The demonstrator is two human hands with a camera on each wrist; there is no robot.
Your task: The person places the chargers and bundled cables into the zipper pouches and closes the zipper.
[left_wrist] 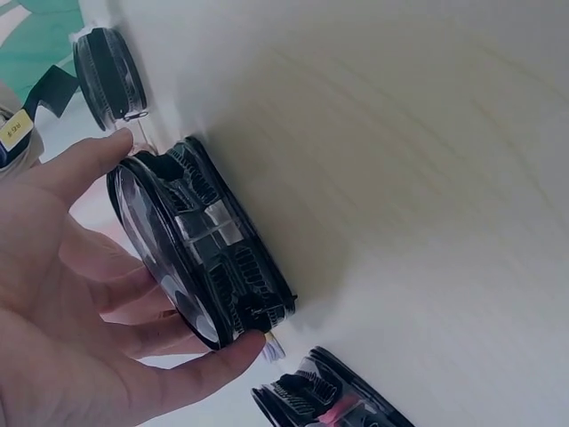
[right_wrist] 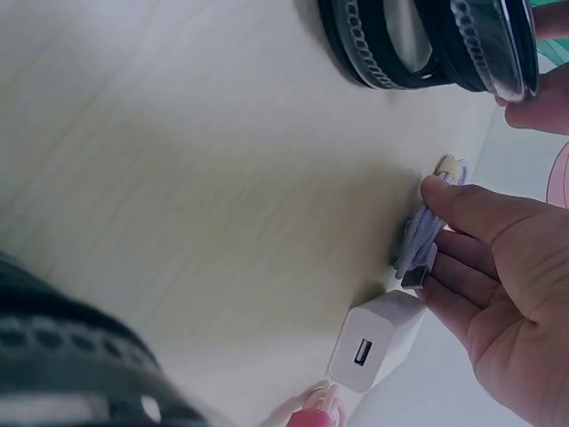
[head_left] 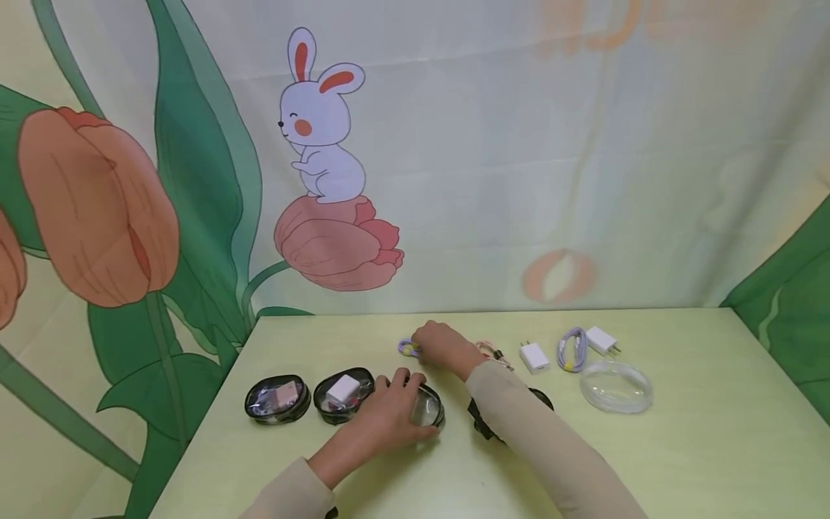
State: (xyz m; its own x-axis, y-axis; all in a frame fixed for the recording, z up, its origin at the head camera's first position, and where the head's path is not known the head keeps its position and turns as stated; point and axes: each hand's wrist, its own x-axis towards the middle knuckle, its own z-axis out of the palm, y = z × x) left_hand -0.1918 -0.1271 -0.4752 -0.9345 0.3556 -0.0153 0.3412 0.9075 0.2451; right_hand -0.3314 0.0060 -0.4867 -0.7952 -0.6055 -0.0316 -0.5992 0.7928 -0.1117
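In the head view my left hand [head_left: 389, 414] lies over a clear oval zip case [head_left: 428, 409] with black edging. The left wrist view shows the fingers and thumb spread around that case [left_wrist: 209, 245], gripping it at its two ends. My right hand [head_left: 449, 347] is behind the case, beside a small coiled purple cable [head_left: 406, 347]. Seen from the right wrist, thumb and fingers pinch the cable coil [right_wrist: 421, 233], which has a yellow tie and a metal plug. A white charger [right_wrist: 373, 342] stands close to these fingers; in the head view the right hand hides it.
Two more black-edged cases stand at left, one with a pinkish block [head_left: 285, 395], one with a white charger [head_left: 343, 389]. Another black case [head_left: 481, 420] is partly under my right forearm. Rightward lie a pink cable [head_left: 493, 353], white charger [head_left: 534, 357], purple cable [head_left: 572, 350] and clear oval container [head_left: 616, 389].
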